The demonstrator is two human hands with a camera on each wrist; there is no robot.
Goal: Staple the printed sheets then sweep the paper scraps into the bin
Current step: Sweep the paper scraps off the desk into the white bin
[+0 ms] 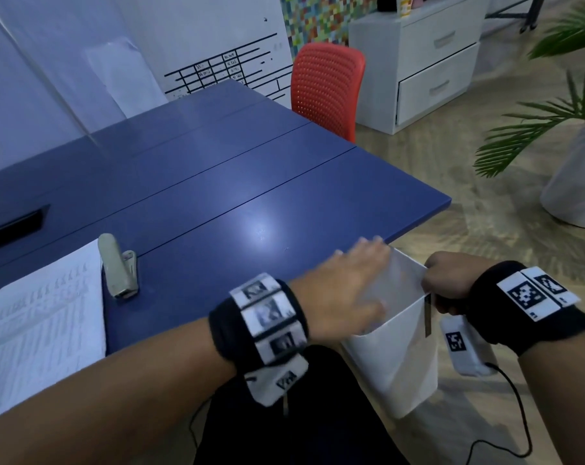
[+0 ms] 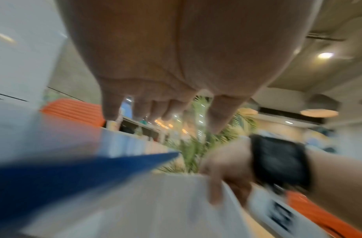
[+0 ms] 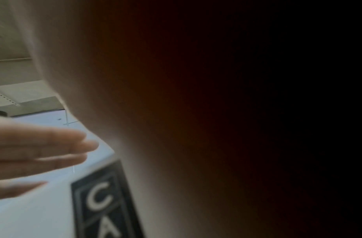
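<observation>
Fingers of the right hand (image 1: 447, 283) pinch the rim of the white bin (image 1: 398, 364); the left hand (image 1: 344, 290) lies flat, fingers straight, over its mouth beside the blue desk (image 1: 217, 182).

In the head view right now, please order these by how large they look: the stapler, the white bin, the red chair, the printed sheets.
1. printed sheets, cut off by the frame
2. white bin, partly covered by the left hand
3. red chair, farther away, so truly bigger
4. stapler
</observation>
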